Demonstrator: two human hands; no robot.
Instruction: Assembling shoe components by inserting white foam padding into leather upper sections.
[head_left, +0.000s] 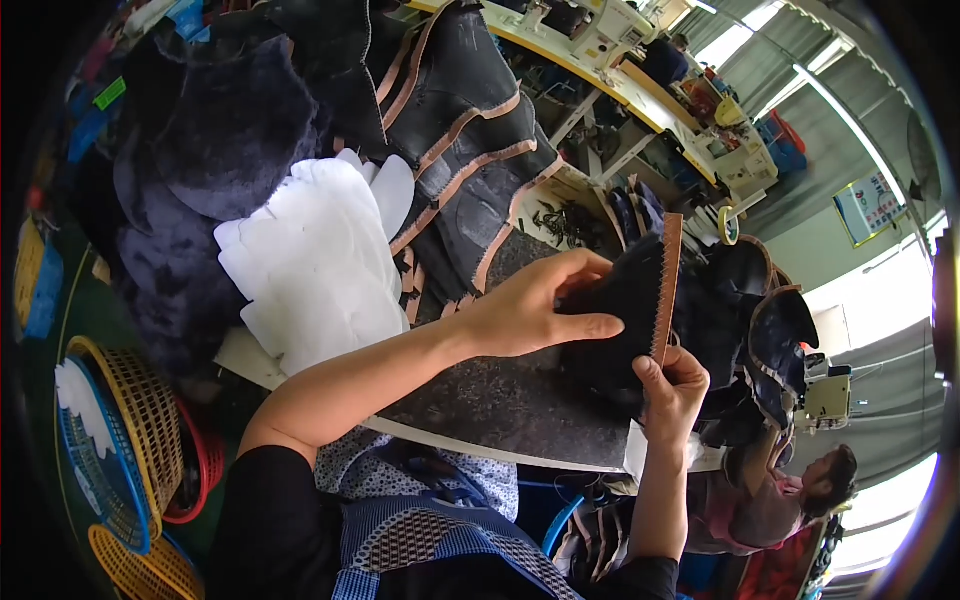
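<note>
A black leather piece (625, 285) with a brown, saw-toothed strip (667, 290) along its right edge is held up over the dark tabletop. My left hand (550, 305) is closed on the left side of this piece, thumb in front and the fingertips partly hidden at its edge. With thumb and fingers pinched, my right hand (675, 390) grips the lower end of the brown strip. Left of my left forearm lies a stack of white, rounded sheets (315, 265). Beyond it, black pieces with brown edging (465, 150) overlap in a row.
Dark fuzzy pieces (225, 130) are heaped at far left. Plastic baskets (130, 430) stand at lower left. More edged black pieces (775, 330) pile up at right, near another person (760, 500). Sewing machines (610, 30) line a long table at the back.
</note>
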